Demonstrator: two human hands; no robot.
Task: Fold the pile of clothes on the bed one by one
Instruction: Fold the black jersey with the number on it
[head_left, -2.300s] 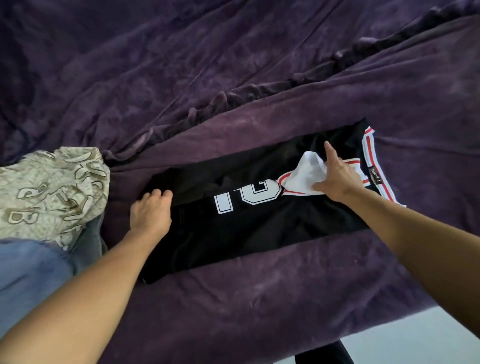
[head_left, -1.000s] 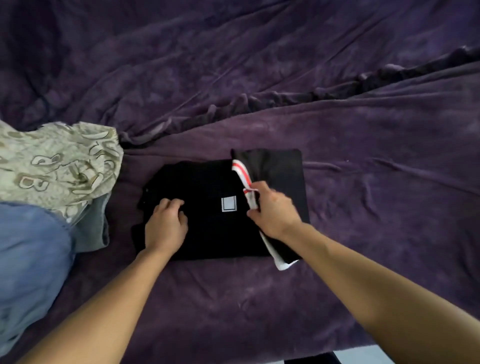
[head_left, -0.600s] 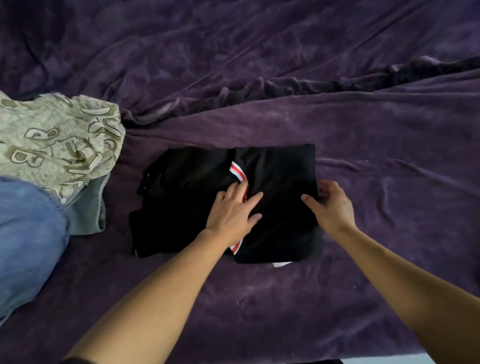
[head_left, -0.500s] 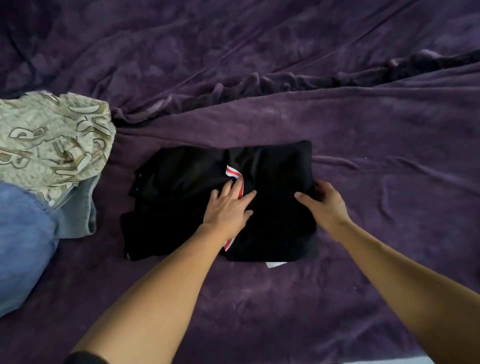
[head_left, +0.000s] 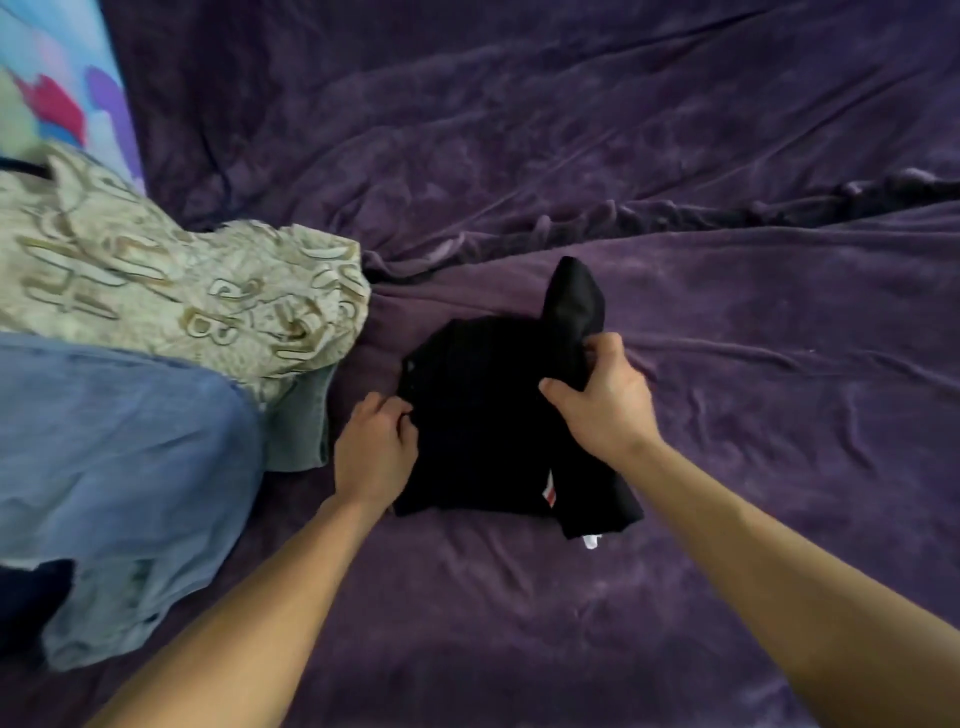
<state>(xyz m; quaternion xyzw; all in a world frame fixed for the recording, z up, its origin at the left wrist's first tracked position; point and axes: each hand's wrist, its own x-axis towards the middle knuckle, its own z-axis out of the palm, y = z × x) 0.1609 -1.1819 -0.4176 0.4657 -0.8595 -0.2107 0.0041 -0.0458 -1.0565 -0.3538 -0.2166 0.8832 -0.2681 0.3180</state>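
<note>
A black jersey (head_left: 478, 410), folded into a small bundle, lies on the purple blanket (head_left: 727, 322) at the middle of the view. A sliver of its red and white trim shows at the lower right edge. My right hand (head_left: 602, 405) grips the bundle's right side, and a black corner sticks up behind the fingers. My left hand (head_left: 376, 447) holds the bundle's left edge with curled fingers. To the left sits the pile: a beige garment with letter print (head_left: 182, 301) lying over blue denim (head_left: 114, 457).
A brightly coloured cloth or pillow (head_left: 52, 98) shows at the top left corner. A raised fold (head_left: 649, 218) of the blanket runs across the bed behind the jersey. Something dark (head_left: 26, 608) lies at the lower left edge.
The jersey went from spread out to a compact bundle. My left hand left its middle for the left edge. My right hand now grips the right side, raising a corner. The view shifted left.
</note>
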